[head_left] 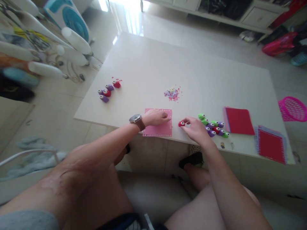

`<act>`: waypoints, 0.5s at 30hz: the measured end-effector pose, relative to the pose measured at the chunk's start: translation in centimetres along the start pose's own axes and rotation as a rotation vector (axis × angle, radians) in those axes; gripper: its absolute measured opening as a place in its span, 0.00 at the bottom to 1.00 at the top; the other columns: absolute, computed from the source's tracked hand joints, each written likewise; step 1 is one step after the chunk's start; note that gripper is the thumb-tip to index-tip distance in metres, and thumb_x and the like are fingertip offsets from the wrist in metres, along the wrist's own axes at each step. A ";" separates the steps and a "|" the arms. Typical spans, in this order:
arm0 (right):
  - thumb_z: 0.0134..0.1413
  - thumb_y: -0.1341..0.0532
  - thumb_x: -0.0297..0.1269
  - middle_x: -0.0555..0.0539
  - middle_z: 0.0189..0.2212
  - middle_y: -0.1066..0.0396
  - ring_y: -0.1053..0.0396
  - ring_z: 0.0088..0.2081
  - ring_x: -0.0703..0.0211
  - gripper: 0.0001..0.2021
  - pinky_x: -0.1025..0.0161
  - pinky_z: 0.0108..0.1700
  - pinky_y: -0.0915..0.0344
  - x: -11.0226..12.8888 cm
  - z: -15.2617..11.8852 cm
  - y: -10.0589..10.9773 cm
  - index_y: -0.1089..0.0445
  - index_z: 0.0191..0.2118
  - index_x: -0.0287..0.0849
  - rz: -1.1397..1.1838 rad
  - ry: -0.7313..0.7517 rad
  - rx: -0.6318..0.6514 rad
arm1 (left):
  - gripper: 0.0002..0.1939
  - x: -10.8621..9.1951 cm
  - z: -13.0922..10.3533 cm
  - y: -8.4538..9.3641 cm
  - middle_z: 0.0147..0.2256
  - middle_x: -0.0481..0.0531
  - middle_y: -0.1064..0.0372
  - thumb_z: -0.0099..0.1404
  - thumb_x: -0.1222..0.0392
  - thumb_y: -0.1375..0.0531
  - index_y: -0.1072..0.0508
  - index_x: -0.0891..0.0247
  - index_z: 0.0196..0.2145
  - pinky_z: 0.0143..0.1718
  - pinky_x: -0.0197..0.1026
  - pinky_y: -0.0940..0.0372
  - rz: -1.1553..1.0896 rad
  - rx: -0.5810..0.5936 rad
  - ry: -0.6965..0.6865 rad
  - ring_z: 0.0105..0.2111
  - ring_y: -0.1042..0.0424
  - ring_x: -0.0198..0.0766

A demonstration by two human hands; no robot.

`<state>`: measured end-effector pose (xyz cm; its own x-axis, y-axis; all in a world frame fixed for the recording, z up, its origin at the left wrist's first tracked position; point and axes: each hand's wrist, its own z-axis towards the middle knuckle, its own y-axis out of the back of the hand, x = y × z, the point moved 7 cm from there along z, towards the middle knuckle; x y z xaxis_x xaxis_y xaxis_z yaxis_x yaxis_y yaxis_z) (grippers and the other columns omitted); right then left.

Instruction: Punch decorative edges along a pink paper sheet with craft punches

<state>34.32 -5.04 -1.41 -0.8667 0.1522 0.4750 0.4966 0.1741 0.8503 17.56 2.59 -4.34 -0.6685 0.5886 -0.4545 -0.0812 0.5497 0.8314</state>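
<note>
A pink sheet [157, 130] with small holes punched along its edges lies at the table's near edge. Over its upper part rests my left hand [157, 117], its fingers curled; whether they hold anything is hidden. Just right of the sheet, my right hand [193, 127] grips a small red punch [181, 124] with a round white eye between thumb and fingers. Green, purple and red punches [216, 129] are grouped beside my right wrist. Beyond the sheet is a pile of tiny paper bits [172, 93].
More purple and red punches [105, 93] stand at the table's left, near a few red bits [117, 79]. On the right lie a stack of red sheets [239, 120] and hole-edged sheets [271, 145]. A pink basket [293, 109] is beyond the table's right edge.
</note>
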 end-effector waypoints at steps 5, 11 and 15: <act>0.52 0.35 0.32 0.46 0.37 0.22 0.27 0.40 0.53 0.05 0.61 0.42 0.37 -3.1 -0.2 1.4 0.22 0.36 0.45 -0.135 -0.100 0.023 | 0.29 0.0 0.0 0.0 0.34 0.56 0.22 0.72 0.39 0.55 0.23 0.60 0.32 0.31 0.42 0.46 0.002 0.010 -0.001 0.31 0.28 0.42; 0.54 0.37 0.36 0.41 0.34 0.25 0.31 0.40 0.48 0.05 0.56 0.43 0.37 -6.9 -0.8 2.3 0.23 0.35 0.44 -0.355 -0.151 0.025 | 0.28 0.0 0.0 0.0 0.33 0.56 0.22 0.71 0.40 0.54 0.23 0.60 0.32 0.32 0.42 0.45 -0.001 0.009 0.001 0.30 0.29 0.41; 0.54 0.38 0.32 0.36 0.43 0.27 0.34 0.47 0.41 0.10 0.49 0.50 0.37 -6.3 -1.0 3.2 0.23 0.41 0.41 -0.429 -0.141 -0.116 | 0.28 0.0 0.1 -0.1 0.34 0.56 0.22 0.71 0.40 0.54 0.23 0.60 0.32 0.32 0.42 0.45 0.009 0.006 -0.006 0.30 0.29 0.41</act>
<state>41.28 -6.43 -1.48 -0.9740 0.2219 0.0460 0.0789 0.1417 0.9868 17.63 2.60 -4.41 -0.6644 0.5976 -0.4488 -0.0707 0.5475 0.8338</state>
